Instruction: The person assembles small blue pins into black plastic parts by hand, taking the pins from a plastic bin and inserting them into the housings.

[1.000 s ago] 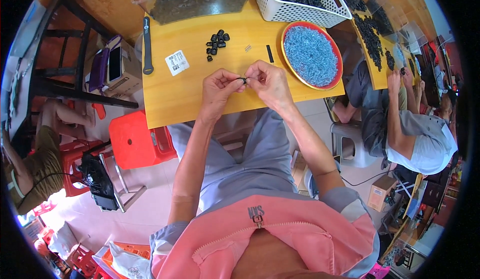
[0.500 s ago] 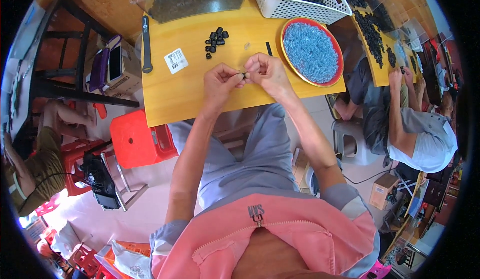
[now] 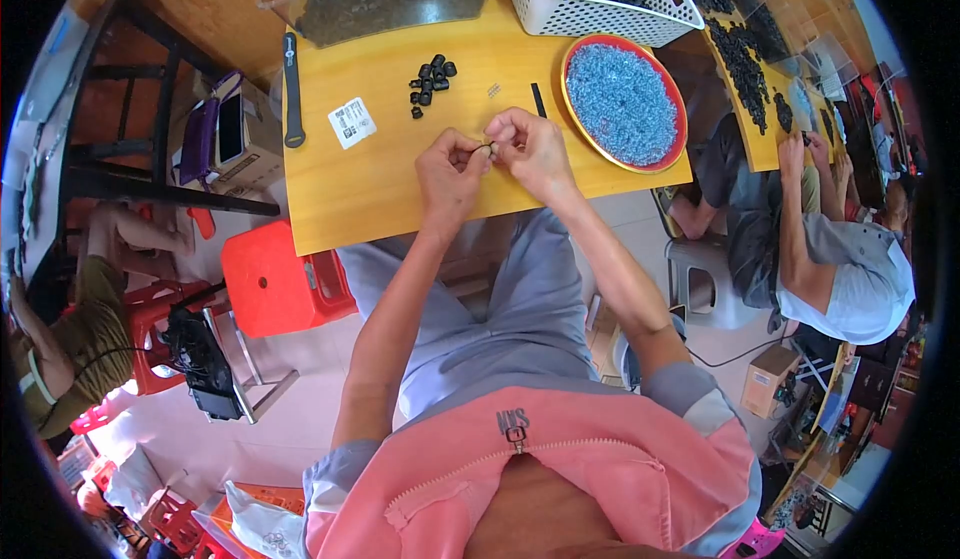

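My left hand [image 3: 450, 174] and my right hand [image 3: 537, 159] meet over the front of the yellow table [image 3: 370, 194]. Both are closed, with fingertips pinched around a small black part [image 3: 487, 147] that they mostly hide. Its exact kind is too small to make out. Beyond my left hand lies a loose group of short black cylindrical pieces [image 3: 427, 86]. A few tiny clear pieces [image 3: 494, 90] and a narrow black strip [image 3: 539, 100] rest beyond my right hand. To the right sits a red, yellow-rimmed bowl [image 3: 682, 124] full of small clear bluish pieces [image 3: 622, 104].
A clear bin [image 3: 400, 24] and a white perforated basket [image 3: 600, 24], both holding black parts, line the back. A white label [image 3: 351, 123] and a dark flat tool [image 3: 292, 89] lie left. A red stool [image 3: 280, 279] stands beside the table; a co-worker [image 3: 840, 269] sits at right.
My left hand has shifted slightly right and turned, its fingers closer to the right hand's. The small black part stays between the fingertips. My right hand has barely moved.
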Demonstrator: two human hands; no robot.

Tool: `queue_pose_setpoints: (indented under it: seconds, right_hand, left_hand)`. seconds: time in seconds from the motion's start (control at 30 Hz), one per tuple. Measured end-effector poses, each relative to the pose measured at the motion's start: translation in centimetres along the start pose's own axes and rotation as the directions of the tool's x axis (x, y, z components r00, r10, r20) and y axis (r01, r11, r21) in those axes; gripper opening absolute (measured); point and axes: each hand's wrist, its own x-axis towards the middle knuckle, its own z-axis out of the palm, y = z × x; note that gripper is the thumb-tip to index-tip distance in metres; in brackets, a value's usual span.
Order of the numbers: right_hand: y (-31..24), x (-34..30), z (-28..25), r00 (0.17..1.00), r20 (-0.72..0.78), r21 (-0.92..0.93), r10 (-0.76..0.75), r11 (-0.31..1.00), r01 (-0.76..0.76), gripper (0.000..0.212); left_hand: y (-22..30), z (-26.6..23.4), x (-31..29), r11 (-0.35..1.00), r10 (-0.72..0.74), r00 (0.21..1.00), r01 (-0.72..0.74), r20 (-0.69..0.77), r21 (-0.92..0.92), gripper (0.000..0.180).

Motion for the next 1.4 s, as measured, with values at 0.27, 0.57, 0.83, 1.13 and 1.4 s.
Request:
queue_pose_setpoints:
  seconds: [0.27,0.57,0.83,1.13,1.4]
  right_hand:
    - [-0.2,-0.4,0.0,0.998,0.017,0.302,0.062,0.951,-0.064,0.015]
    - [-0.2,-0.3,-0.6,0.988,0.130,0.236,0.088,0.965,-0.117,0.012]
    - [-0.9,-0.8,-0.4,0.998,0.066,0.035,0.009,0.999,-0.011,0.008]
    - [-1.7,-0.9,0.3,0.949,0.024,-0.412,-0.314,0.862,0.296,0.005]
    - [-1.1,-0.4,0.8,0.969,0.007,-0.390,-0.248,0.891,0.231,0.007]
  left_hand:
    - [0.2,-1.3,0.4,0.969,-0.019,0.998,0.035,0.067,-0.246,0.007]
    - [0.2,-2.0,0.2,0.950,0.018,0.991,0.025,0.134,-0.312,0.006]
    - [0.5,-2.2,0.2,0.930,-0.039,0.985,0.097,0.166,-0.355,0.006]
    - [0.4,-2.0,0.2,0.948,-0.017,0.988,0.064,0.152,-0.310,0.005]
    - [-0.2,-0.8,0.1,0.970,0.002,1.000,-0.001,0.005,-0.244,0.006]
